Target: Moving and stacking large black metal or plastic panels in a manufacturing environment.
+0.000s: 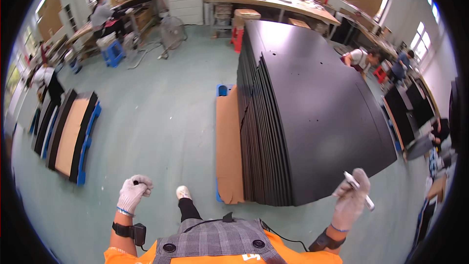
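Note:
My right hand (351, 200), in a white knit glove, is closed around a white marker pen (370, 202). It is over the near right part of a tall stack of black panels (332, 117); whether it touches the top panel I cannot tell. My left hand (133, 196), gloved the same way, is raised over the floor well to the left of the stack. Its fingers are curled around a small black piece (136, 182), perhaps a cap, of which only the end shows.
Brown cardboard (228, 146) on a blue pallet (219, 186) juts out left of the stack. More panels (73, 132) lie on a pallet at left. A floor fan (172, 32), stools and a long workbench (273, 1) stand farther back. A person (359, 59) bends beyond the stack's right side.

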{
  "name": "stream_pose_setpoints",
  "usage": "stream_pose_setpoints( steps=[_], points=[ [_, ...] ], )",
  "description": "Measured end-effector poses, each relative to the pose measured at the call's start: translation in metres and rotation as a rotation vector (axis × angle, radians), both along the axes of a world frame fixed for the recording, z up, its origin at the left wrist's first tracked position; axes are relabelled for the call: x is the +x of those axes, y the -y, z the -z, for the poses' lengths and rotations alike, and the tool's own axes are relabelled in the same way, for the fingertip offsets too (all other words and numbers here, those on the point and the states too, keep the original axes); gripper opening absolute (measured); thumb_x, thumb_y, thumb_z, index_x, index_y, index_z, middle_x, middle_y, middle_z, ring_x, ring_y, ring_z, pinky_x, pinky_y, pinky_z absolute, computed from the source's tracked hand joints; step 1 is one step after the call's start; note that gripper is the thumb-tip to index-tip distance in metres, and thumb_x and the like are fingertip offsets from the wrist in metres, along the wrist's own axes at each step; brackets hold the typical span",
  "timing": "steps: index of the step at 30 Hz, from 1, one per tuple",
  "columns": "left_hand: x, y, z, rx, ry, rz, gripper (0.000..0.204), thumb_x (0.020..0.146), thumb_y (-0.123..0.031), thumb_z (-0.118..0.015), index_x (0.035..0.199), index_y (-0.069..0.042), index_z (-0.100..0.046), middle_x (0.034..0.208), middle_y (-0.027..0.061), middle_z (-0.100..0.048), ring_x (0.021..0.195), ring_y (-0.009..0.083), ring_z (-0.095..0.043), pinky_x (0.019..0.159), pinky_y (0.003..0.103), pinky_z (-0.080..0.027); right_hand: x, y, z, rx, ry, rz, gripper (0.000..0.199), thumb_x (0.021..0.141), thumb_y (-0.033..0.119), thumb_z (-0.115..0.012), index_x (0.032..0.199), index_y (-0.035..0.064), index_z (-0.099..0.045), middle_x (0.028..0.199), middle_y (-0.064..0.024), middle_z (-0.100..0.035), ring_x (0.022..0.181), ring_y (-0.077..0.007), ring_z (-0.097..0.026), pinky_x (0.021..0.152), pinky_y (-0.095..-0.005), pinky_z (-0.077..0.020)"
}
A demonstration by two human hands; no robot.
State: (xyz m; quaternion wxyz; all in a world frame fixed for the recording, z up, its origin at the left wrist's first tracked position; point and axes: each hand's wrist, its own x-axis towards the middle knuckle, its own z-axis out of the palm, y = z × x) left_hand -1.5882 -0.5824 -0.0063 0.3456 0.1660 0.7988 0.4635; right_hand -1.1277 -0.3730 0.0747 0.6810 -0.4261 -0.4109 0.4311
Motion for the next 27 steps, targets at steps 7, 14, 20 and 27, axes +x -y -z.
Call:
stream_pose_setpoints(
  steps=[7, 14, 20, 27],
  points=[
    [-0.15, -0.155, -0.014, -0.042, -0.077, 0.48, 0.021, 0.079, 0.002, -0.048, 0.088, 0.0, -0.068, 0.078, 0.007, -0.068, 0.065, 0.0114, -0.062, 0.062, 0.025, -0.053, -0.138, 0.025, -0.024, 0.263, 0.156, 0.313, 0.055, 0.091, 0.046, -0.057, 0.115, -0.0032, -0.054, 0.082, -0.0111, -0.052, 0.063, -0.0172, -0.051, 0.052, -0.0294, -0.0476],
    [-0.192, -0.294, -0.011, 0.133, -0.275, 0.958, 0.023, 0.078, 0.004, -0.051, 0.091, -0.001, -0.069, 0.079, 0.0069, -0.068, 0.072, 0.0147, -0.064, 0.068, 0.027, -0.053, -0.214, -0.005, -0.034, 0.092, 0.249, 0.469, 0.051, 0.093, 0.044, -0.054, 0.107, -0.0052, -0.055, 0.08, -0.0092, -0.051, 0.062, -0.0147, -0.05, 0.05, -0.0262, -0.0456],
    [-0.194, -0.403, -0.006, 0.359, -0.564, 1.182, 0.023, 0.077, 0.003, -0.056, 0.093, -0.008, -0.069, 0.096, 0.0103, -0.068, 0.087, 0.0256, -0.065, 0.08, 0.032, -0.053, -0.257, -0.092, -0.005, 0.106, 0.171, 0.447, 0.05, 0.093, 0.041, -0.055, 0.117, -0.0031, -0.055, 0.081, -0.0075, -0.053, 0.065, -0.0132, -0.051, 0.052, -0.0257, -0.0453],
    [-0.226, -0.521, -0.021, 0.515, -0.738, 1.229, 0.033, 0.073, 0.009, -0.055, 0.099, -0.008, -0.067, 0.107, 0.0118, -0.065, 0.1, 0.0284, -0.063, 0.084, 0.034, -0.053, -0.319, -0.248, 0.007, 0.006, -0.025, 0.409, 0.03, 0.092, 0.024, -0.062, 0.107, -0.001, -0.056, 0.076, -0.0042, -0.052, 0.061, -0.0097, -0.05, 0.051, -0.0221, -0.0431]
  ],
)
